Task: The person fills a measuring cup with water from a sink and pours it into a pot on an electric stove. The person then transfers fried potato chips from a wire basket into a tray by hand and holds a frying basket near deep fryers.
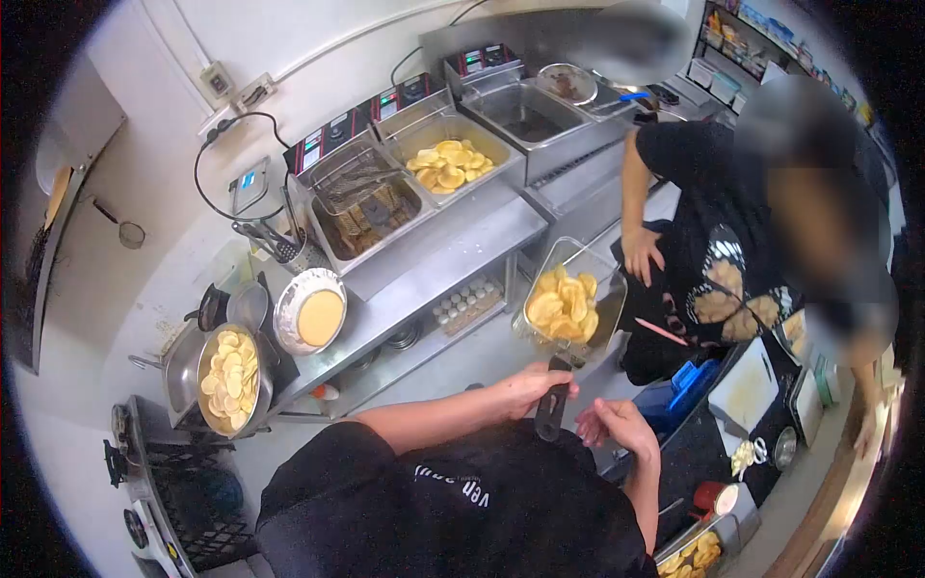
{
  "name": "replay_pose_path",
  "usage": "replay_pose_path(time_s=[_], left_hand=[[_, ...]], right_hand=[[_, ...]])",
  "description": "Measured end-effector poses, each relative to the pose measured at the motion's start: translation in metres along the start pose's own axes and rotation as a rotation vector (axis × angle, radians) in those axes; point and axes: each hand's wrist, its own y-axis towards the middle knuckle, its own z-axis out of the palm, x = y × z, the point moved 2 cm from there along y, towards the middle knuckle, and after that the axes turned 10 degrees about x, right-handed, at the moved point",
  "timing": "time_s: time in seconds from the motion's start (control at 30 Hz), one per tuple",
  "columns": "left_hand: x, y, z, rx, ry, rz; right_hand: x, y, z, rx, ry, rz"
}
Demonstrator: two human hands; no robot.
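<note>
My left hand [528, 392] is wrapped round the black handle [551, 409] of a fryer basket [609, 289]. Golden potato chips [562, 304] fill much of the basket, held in front of me above the floor. Just right of the handle is my right hand [619, 424], holding nothing, its fingers partly bent and apart. It does not appear to touch the handle. Beyond the basket, more chips [449, 166] lie in the middle fryer [501, 149]. At left, a metal bowl [260, 405] holds pale sliced pieces [228, 379].
Close on my right stands a co-worker [713, 241] in black, one hand [640, 252] near the basket. The steel counter [453, 246] carries fryers and a bowl of yellow batter [320, 318]. A white cutting board [744, 388], a red container [711, 498] and a tray of chips [694, 557] are at right.
</note>
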Motion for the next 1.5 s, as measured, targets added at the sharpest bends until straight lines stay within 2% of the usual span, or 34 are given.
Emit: replay_pose_path(time_s=[0.07, 0.13, 0.17, 0.2, 0.23, 0.27, 0.33, 0.43, 0.47, 0.57, 0.6, 0.63, 0.7, 0.73, 0.87, 0.93, 1.0, 1.17, 1.3, 1.37, 1.43, 1.5], left_hand=[[-0.036, -0.004, -0.015, -0.031, 0.068, 0.031], [-0.069, -0.001, -0.026, 0.135, 0.069, 0.173], [-0.083, 0.004, -0.031, 0.145, 0.063, 0.169], [-0.099, 0.01, -0.037, 0.159, 0.093, 0.252], [-0.114, 0.014, -0.043, 0.172, 0.122, 0.335], [-0.129, 0.017, -0.049, 0.183, 0.115, 0.334], [-0.159, 0.018, -0.054, 0.152, 0.247, 0.394], [-0.199, -0.004, -0.051, 0.143, 0.394, 0.293], [-0.207, -0.006, -0.049, 0.141, 0.316, 0.306], [-0.227, -0.003, -0.056, 0.141, 0.146, 0.244], [-0.228, 0.007, -0.068, 0.217, 0.25, 0.335], [-0.226, 0.013, -0.076, 0.218, 0.244, 0.341], [-0.226, 0.018, -0.084, 0.015, 0.419, 0.759], [-0.23, 0.005, -0.088, 0.053, 0.377, 0.609], [-0.207, -0.002, -0.148, -0.048, 0.492, 0.521], [-0.198, -0.015, -0.17, -0.197, 0.302, 0.47], [-0.19, -0.031, -0.19, -0.369, 0.274, 0.456], [-0.172, -0.044, -0.214, -0.606, 0.065, 0.521], [-0.173, -0.047, -0.204, -0.762, -0.093, 0.59], [-0.172, -0.047, -0.198, -0.845, -0.137, 0.612], [-0.172, -0.046, -0.195, -0.876, -0.157, 0.614], [-0.167, -0.048, -0.195, -0.917, -0.185, 0.636]], right_hand=[[0.043, 0.025, 0.015, 0.052, 0.042, -0.048], [0.072, 0.055, 0.029, 0.093, 0.091, -0.095], [0.085, 0.069, 0.033, 0.03, 0.085, -0.194], [0.097, 0.083, 0.038, -0.034, 0.077, -0.291], [0.105, 0.103, 0.045, -0.045, 0.078, -0.283], [0.114, 0.122, 0.047, -0.196, 0.203, -0.444], [0.148, 0.136, 0.05, -0.159, 0.48, -0.48], [0.178, 0.154, 0.049, -0.147, 0.546, -0.454], [0.195, 0.156, 0.051, -0.226, 0.467, -0.468], [0.226, 0.161, 0.035, -0.167, 0.437, -0.496], [0.234, 0.165, 0.023, -0.175, 0.436, -0.508], [0.244, 0.168, 0.007, -0.187, 0.397, -0.505], [0.268, 0.177, -0.023, -0.158, 0.355, -0.525], [0.283, 0.183, -0.037, -0.148, 0.317, -0.505], [0.336, 0.226, -0.115, 0.031, 0.267, -0.463], [0.361, 0.252, -0.15, 0.044, 0.279, -0.387], [0.38, 0.28, -0.183, 0.053, 0.288, -0.331], [0.409, 0.353, -0.25, 0.15, 0.298, -0.248], [0.428, 0.377, -0.278, 0.204, 0.281, -0.212], [0.437, 0.383, -0.288, 0.193, 0.384, -0.249], [0.448, 0.394, -0.306, 0.347, 0.384, -0.198], [0.457, 0.404, -0.325, 0.406, 0.448, -0.131]])
